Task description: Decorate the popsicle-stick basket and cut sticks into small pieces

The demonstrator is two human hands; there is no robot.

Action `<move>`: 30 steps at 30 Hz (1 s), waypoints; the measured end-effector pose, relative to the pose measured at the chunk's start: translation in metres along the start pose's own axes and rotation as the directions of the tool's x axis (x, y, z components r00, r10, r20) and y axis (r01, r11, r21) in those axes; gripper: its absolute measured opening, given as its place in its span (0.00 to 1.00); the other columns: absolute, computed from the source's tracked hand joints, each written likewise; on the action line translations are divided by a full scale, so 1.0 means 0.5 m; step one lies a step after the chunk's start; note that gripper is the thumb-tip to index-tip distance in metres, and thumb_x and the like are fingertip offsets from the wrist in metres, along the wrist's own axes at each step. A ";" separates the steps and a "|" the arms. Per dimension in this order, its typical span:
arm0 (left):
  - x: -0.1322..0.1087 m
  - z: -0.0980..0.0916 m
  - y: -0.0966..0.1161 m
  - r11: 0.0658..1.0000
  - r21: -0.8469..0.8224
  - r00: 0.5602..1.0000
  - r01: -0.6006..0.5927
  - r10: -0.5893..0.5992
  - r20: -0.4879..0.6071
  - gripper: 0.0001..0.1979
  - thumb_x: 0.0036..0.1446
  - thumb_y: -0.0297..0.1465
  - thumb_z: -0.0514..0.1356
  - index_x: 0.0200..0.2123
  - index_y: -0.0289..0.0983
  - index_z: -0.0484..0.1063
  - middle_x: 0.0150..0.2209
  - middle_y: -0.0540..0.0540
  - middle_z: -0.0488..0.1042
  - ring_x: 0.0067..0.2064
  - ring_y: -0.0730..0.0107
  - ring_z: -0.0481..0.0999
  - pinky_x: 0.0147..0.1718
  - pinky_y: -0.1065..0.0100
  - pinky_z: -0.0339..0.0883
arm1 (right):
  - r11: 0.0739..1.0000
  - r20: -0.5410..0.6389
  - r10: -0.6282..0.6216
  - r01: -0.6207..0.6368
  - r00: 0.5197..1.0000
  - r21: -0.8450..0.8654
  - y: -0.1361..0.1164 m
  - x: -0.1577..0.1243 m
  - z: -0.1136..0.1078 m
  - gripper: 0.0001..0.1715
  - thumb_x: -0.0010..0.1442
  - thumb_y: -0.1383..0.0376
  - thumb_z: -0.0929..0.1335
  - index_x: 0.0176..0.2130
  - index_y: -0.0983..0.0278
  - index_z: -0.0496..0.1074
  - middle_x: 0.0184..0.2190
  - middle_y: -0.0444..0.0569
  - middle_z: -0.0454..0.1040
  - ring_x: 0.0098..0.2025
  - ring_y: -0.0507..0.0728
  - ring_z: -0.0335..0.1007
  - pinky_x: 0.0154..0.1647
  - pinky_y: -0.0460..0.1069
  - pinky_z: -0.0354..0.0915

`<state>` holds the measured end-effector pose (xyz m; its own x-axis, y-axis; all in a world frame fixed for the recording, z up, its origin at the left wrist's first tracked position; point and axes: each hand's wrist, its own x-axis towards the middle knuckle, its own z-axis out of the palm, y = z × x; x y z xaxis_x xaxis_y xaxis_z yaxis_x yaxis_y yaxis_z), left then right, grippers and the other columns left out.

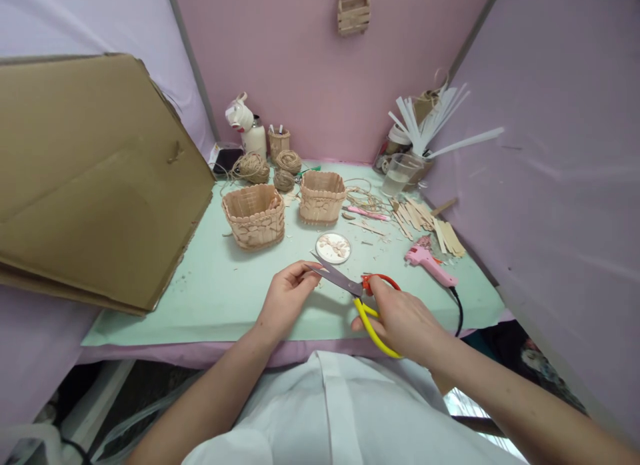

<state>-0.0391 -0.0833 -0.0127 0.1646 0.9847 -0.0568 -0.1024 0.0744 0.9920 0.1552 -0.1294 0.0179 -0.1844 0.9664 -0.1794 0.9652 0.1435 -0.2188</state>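
Note:
My right hand point(400, 318) grips the red and yellow handles of a pair of scissors point(357, 291), with the blades pointing left. My left hand point(287, 298) is pinched closed at the blade tips, holding something small that I cannot make out. Both hands hover over the front middle of the mint green table top point(215, 298). Just beyond the blades lies a small round lid point(333, 247) with pale pieces on it.
Two stick baskets point(255, 216) point(323, 196) stand mid-table, twine balls point(273, 166) behind them. A pink glue gun point(430, 265) with a black cord lies at the right, near loose wooden sticks point(425, 221). A plastic cup point(400, 175) stands back right. Large cardboard point(95, 178) leans at the left.

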 end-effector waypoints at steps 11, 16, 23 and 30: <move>0.000 -0.001 -0.006 0.999 0.012 0.998 -0.030 0.030 0.053 0.09 0.50 0.33 0.58 0.35 0.37 0.73 0.35 0.49 0.74 0.38 0.70 0.69 0.38 0.72 0.60 | 1.000 0.006 0.006 -0.006 1.000 -0.012 -0.004 -0.005 0.003 0.19 0.56 0.50 0.62 0.39 0.62 0.56 0.30 0.48 0.71 0.27 0.58 0.69 0.23 0.47 0.45; -0.001 0.000 -0.003 0.999 0.028 0.998 -0.019 0.017 0.067 0.09 0.49 0.33 0.58 0.35 0.37 0.73 0.34 0.49 0.75 0.38 0.69 0.70 0.39 0.72 0.60 | 0.999 0.017 0.006 -0.006 1.000 -0.043 -0.001 -0.008 0.006 0.20 0.56 0.49 0.61 0.39 0.62 0.56 0.30 0.49 0.72 0.27 0.58 0.70 0.22 0.47 0.45; -0.005 -0.001 -0.001 0.999 0.046 0.997 0.021 -0.024 0.071 0.07 0.48 0.31 0.58 0.31 0.36 0.73 0.32 0.50 0.74 0.36 0.70 0.70 0.36 0.72 0.61 | 0.989 0.029 -0.017 0.021 0.999 -0.145 0.003 -0.015 0.003 0.24 0.57 0.45 0.59 0.39 0.63 0.55 0.27 0.50 0.72 0.27 0.60 0.70 0.22 0.47 0.42; -0.002 -0.005 -0.015 0.999 0.020 0.993 0.046 -0.048 0.111 0.06 0.47 0.30 0.59 0.31 0.37 0.73 0.30 0.51 0.73 0.34 0.72 0.69 0.35 0.72 0.61 | 0.990 0.096 -0.024 0.037 0.995 -0.138 -0.001 -0.022 -0.007 0.25 0.59 0.46 0.57 0.41 0.63 0.56 0.25 0.50 0.72 0.26 0.61 0.70 0.21 0.47 0.44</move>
<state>-0.0410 -0.0845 -0.0206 0.2776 0.9563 -0.0916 -0.0750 0.1166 0.9903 0.1576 -0.1393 0.0232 -0.2245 0.9375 -0.2657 0.9740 0.2076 -0.0906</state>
